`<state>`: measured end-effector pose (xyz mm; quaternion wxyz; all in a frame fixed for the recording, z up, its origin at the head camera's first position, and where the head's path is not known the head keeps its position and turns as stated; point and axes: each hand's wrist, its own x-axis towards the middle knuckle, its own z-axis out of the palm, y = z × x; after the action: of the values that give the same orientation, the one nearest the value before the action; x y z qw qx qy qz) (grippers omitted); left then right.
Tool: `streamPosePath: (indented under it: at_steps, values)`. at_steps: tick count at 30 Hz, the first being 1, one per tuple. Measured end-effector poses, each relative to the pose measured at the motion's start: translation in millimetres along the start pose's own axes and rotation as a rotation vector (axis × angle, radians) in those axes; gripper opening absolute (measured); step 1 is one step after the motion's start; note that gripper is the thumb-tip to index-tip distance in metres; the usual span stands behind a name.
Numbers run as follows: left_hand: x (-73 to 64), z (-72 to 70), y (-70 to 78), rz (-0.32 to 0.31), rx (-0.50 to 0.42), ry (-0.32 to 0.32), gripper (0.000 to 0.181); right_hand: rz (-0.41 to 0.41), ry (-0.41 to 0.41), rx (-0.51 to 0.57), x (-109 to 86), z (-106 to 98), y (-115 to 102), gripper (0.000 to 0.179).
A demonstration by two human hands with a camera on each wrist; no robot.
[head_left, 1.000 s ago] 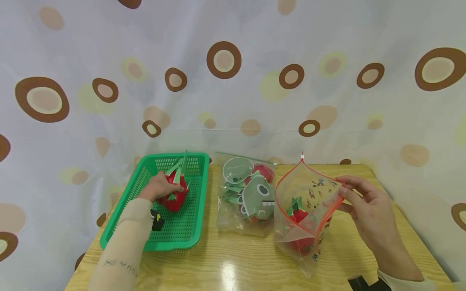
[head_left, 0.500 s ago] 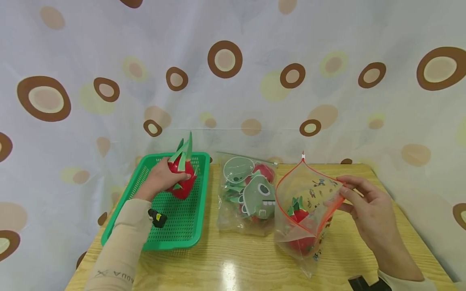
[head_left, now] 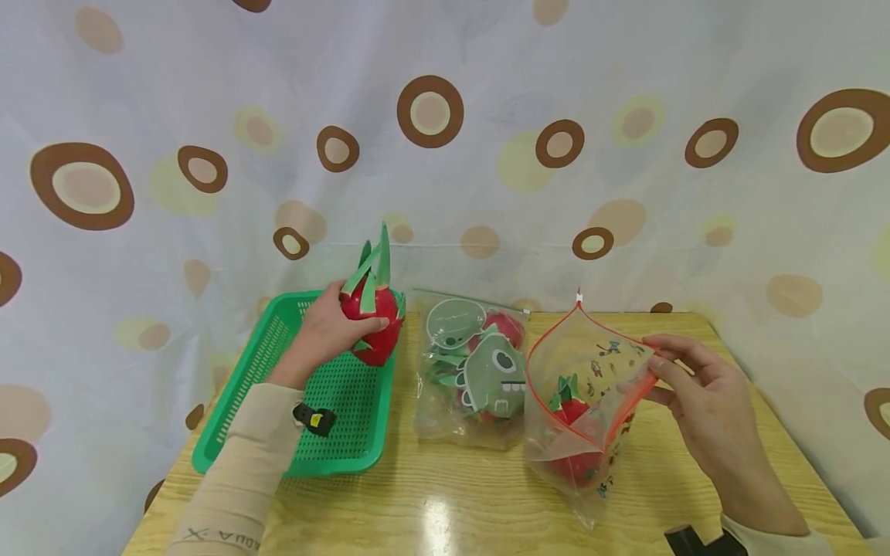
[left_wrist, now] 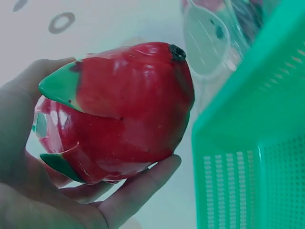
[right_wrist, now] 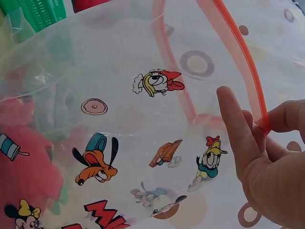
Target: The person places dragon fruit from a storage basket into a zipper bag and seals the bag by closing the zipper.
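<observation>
Raised and shifted rightward since half a second ago, the red dragon fruit [head_left: 370, 306] hangs over the far right corner of the green basket [head_left: 384, 417], which sits along the left edge of the surface [head_left: 445, 494]. One bare strip of surface separates basket and zipped bag [head_left: 438, 428]; more lies on the person's side and between the unzipped bag [head_left: 587, 351] and the right edge. With the forearm crossing the basket, the left hand [head_left: 325, 328] wraps the fruit, leaves pointing up; the right hand [head_left: 709, 401] pinches the unzipped bag's red rim, its mouth spread around another red fruit [head_left: 572, 413].
</observation>
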<state>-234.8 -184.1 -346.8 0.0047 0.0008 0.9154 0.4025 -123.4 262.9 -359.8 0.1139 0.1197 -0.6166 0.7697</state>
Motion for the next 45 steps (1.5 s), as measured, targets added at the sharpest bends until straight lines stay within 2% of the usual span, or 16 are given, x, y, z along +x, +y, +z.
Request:
streamPosePath:
  at_steps: [11, 19, 33, 45]
  values:
    - [-10.7, 12.4, 33.2, 0.023, -0.174, -0.070, 0.096, -0.009, 0.005, -0.006, 0.5, 1.2, -1.0, 0.024]
    - [-16.5, 22.1, 52.1, 0.049, -0.236, -0.104, 0.090, -0.007, -0.004, 0.002, 0.0, 1.0, -1.3, 0.024]
    - [-24.0, 43.4, 79.4, 0.144, -0.405, -0.204, 0.083, -0.006, 0.000, -0.001, -2.2, 4.0, -0.5, 0.024]
    - [-29.6, 61.2, 100.2, 0.215, -0.449, -0.268, 0.077, -0.009, 0.009, -0.016, -2.7, 6.2, -1.2, 0.024]
